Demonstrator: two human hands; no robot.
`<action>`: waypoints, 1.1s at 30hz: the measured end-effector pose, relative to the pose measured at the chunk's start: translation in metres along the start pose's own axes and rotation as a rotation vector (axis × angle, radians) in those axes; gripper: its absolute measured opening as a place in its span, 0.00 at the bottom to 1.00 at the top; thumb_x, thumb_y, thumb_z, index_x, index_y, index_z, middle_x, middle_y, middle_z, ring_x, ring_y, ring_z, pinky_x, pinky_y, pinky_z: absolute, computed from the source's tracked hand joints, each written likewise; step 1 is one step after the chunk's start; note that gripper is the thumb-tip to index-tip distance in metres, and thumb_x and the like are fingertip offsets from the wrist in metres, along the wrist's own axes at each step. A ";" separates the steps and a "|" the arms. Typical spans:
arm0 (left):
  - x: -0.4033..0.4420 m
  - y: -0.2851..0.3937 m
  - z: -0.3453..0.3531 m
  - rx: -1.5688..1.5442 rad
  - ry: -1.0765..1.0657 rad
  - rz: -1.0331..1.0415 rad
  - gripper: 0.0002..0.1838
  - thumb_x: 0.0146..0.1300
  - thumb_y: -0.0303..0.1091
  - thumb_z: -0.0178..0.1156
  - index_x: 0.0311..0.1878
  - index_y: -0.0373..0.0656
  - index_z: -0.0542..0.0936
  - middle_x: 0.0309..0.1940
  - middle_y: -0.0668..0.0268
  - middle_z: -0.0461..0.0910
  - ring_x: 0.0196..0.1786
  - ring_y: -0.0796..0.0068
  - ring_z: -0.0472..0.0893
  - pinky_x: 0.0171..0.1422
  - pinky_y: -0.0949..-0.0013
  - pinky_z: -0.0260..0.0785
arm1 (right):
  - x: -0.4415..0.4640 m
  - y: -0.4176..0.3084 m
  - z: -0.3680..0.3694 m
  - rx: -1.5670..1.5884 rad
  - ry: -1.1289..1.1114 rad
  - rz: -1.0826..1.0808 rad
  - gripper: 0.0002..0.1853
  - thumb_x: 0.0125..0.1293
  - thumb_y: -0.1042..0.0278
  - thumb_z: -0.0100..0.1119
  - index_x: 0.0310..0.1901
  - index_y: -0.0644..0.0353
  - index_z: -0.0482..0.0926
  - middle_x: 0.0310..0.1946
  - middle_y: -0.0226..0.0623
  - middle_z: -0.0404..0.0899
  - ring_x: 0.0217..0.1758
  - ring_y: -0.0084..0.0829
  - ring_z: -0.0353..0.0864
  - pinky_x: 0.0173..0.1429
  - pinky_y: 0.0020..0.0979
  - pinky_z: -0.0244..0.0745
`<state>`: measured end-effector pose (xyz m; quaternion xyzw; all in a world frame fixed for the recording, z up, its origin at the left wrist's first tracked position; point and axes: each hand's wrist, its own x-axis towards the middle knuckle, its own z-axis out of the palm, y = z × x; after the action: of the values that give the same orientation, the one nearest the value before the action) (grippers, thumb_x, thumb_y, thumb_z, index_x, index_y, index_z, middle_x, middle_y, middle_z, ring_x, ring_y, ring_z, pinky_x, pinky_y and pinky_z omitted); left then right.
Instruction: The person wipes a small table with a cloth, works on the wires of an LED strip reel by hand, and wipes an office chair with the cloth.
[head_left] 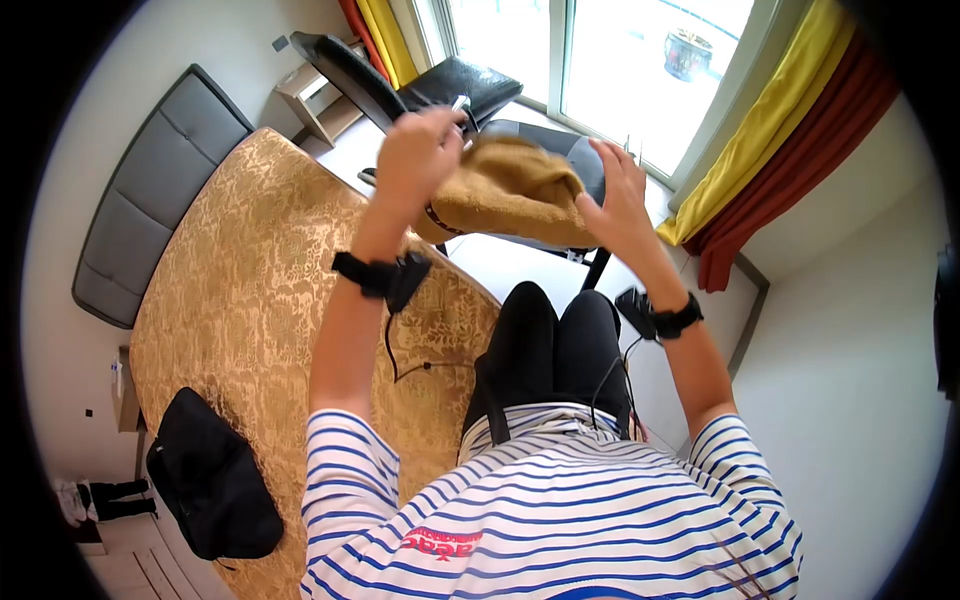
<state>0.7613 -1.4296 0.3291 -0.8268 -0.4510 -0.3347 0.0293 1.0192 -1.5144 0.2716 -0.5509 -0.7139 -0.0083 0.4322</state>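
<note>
A fuzzy tan-brown cloth item with a dark studded trim at its lower left lies crumpled between my hands, partly blurred. My left hand is closed at its left side, smeared by motion. A small pale, shiny piece sticks out by its fingers; what it belongs to is hidden. At the right edge of the cloth is my right hand, fingers stretched out and thumb against the fabric. Beneath the cloth is a grey padded board on dark legs, like an ironing board.
A bed with a gold patterned cover fills the left side, a black bag on it. Behind the board stands a black chair. Glass doors and yellow and red curtains are beyond. Cables hang from both wrist straps.
</note>
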 end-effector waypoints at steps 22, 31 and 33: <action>-0.060 0.016 0.071 -0.150 0.191 0.390 0.11 0.58 0.41 0.62 0.32 0.42 0.81 0.28 0.65 0.82 0.32 0.65 0.81 0.38 0.64 0.71 | -0.017 -0.033 0.047 0.022 -0.156 -0.148 0.15 0.68 0.60 0.55 0.47 0.63 0.79 0.39 0.44 0.83 0.42 0.46 0.82 0.48 0.40 0.75; -0.069 0.013 0.068 -0.187 0.257 0.498 0.16 0.60 0.44 0.63 0.45 0.43 0.82 0.39 0.67 0.84 0.44 0.69 0.82 0.50 0.65 0.71 | -0.023 -0.017 0.050 -0.088 0.002 -0.364 0.24 0.61 0.63 0.65 0.57 0.64 0.76 0.44 0.40 0.82 0.45 0.42 0.82 0.49 0.37 0.77; -0.067 0.010 0.070 -0.161 0.286 0.539 0.16 0.60 0.44 0.63 0.45 0.44 0.82 0.41 0.69 0.84 0.45 0.72 0.83 0.50 0.66 0.72 | -0.026 -0.015 0.049 -0.133 -0.003 -0.397 0.28 0.62 0.65 0.64 0.62 0.65 0.71 0.45 0.40 0.82 0.46 0.41 0.81 0.49 0.35 0.77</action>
<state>0.7809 -1.4598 0.2385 -0.8608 -0.1792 -0.4624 0.1145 0.9776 -1.5171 0.2314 -0.4268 -0.8069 -0.1397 0.3836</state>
